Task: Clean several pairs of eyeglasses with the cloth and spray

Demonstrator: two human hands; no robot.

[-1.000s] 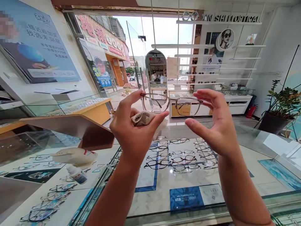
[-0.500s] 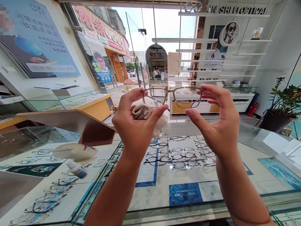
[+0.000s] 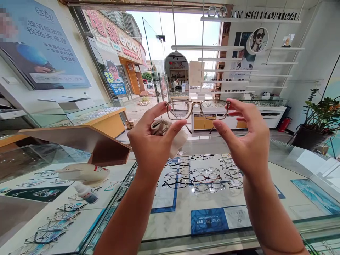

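Observation:
A pair of eyeglasses point(image 3: 196, 103) with a thin brownish frame is held up level above the glass counter, its temples pointing away from me. My left hand point(image 3: 152, 138) grips the frame's left end by the fingertips. Tucked in that same palm is a crumpled beige cloth point(image 3: 178, 141), part of it hanging below the thumb. At the opposite end, my right hand point(image 3: 247, 134) holds the frame's right corner, its thumb lower and apart from the rim.
Several eyeglasses point(image 3: 208, 177) lie in the glass display case below. On the counter at left are a small white bottle point(image 3: 86, 193), a cream pouch-like object point(image 3: 82, 173) and a brown wooden stand point(image 3: 106, 145). A potted plant point(image 3: 316, 124) stands at right.
The eyeglasses have shifted slightly right and turned, so both temples now show below the lenses. Both hands keep their hold on the frame.

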